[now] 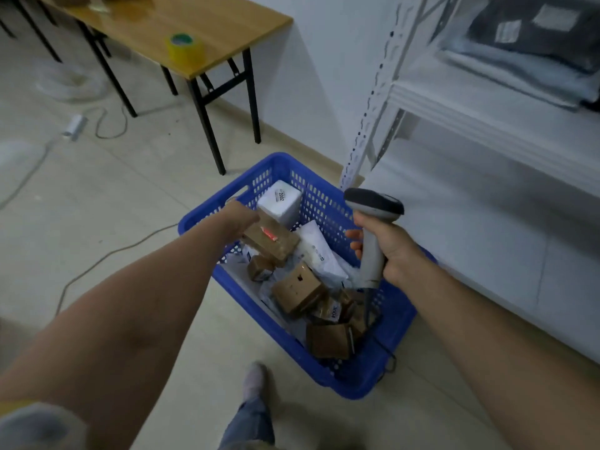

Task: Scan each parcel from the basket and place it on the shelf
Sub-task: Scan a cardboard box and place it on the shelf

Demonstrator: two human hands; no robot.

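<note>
Between your two hands, over the blue basket [324, 203]: that's where the scan happens. Your left hand [242, 219] grips a brown cardboard parcel [271, 240] by its near end; the fingers underneath are hidden. Your right hand [386, 248] is wrapped round the handle of the barcode scanner [370, 251], with its head above your knuckles, pointing toward the left hand.

The red scan line [269, 234] sits on the parcel's top face, and it looks short. I can't tell whether it crosses a barcode; no label is readable there.

- Tilt the parcel's label face toward the scanner head, not toward the floor.
- Get the red line across the whole code. If it only clips part, draw the right hand back a little.
- Hold both hands steady until the read confirms.
- Don't let the line drop onto the white box marked 2002 [281, 203] just beyond your left hand. That risks a wrong read.

After that, the parcel goes to the white shelf [470, 115], up and right of your right hand. The cable hangs below that hand into the basket, so mind the snag.
</note>
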